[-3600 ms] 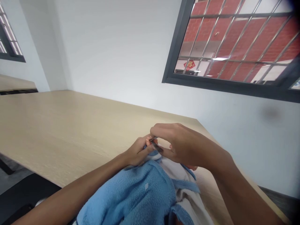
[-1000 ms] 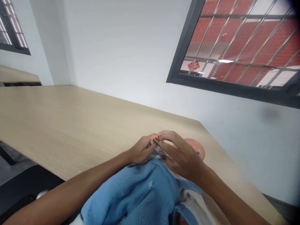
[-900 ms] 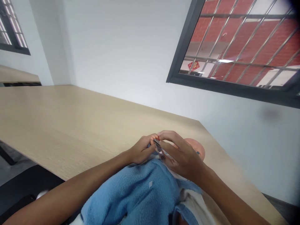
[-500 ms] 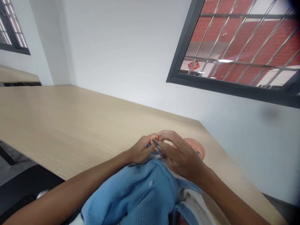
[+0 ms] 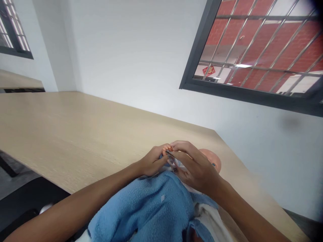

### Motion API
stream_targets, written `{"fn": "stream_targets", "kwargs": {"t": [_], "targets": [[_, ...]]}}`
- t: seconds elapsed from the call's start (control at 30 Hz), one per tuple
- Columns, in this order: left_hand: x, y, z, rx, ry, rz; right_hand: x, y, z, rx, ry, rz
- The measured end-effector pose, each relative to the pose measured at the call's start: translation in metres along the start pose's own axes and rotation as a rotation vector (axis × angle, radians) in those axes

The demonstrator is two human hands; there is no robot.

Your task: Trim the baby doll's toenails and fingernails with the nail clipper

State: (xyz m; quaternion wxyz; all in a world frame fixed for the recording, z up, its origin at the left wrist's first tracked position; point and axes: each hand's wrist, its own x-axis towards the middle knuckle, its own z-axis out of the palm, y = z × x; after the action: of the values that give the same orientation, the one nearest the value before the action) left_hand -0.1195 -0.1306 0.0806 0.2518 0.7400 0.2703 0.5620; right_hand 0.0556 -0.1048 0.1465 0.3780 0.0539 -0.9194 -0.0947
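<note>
A small metal nail clipper (image 5: pixel 172 162) is pinched in my right hand (image 5: pixel 195 164), between thumb and fingers. My left hand (image 5: pixel 151 162) holds the tiny pinkish hand of a baby doll (image 5: pixel 167 148), and the clipper's tip sits right against those doll fingers. The doll lies on its back in a blue fleece suit (image 5: pixel 143 210) with a white lining. Its bald vinyl head (image 5: pixel 211 159) shows just beyond my right hand. My hands hide most of the doll's hand.
The doll lies on a pale wooden table (image 5: pixel 75 134) that meets a white wall. A black chair (image 5: pixel 30 191) stands below the near edge at the lower left. A barred window (image 5: pixel 252 43) looks onto a red brick building.
Since the oldest frame, the view has shifted and the doll's head has come into sight past my right hand. Over the last second, the clipper has only tilted slightly.
</note>
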Motion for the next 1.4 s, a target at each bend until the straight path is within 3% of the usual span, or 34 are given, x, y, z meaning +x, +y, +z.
{"fn": "stream_targets", "kwargs": {"t": [0.43,0.97,1.4], "targets": [[-0.001,-0.001,0.000,-0.007,-0.014,0.010,0.000,0.002,0.000,0.078,0.011,0.056],[-0.001,0.000,0.000,-0.010,-0.003,-0.021,-0.004,0.010,0.011,0.237,0.198,0.081],[-0.001,0.000,-0.002,-0.001,-0.013,-0.019,-0.006,0.007,0.016,0.178,0.213,0.093]]}}
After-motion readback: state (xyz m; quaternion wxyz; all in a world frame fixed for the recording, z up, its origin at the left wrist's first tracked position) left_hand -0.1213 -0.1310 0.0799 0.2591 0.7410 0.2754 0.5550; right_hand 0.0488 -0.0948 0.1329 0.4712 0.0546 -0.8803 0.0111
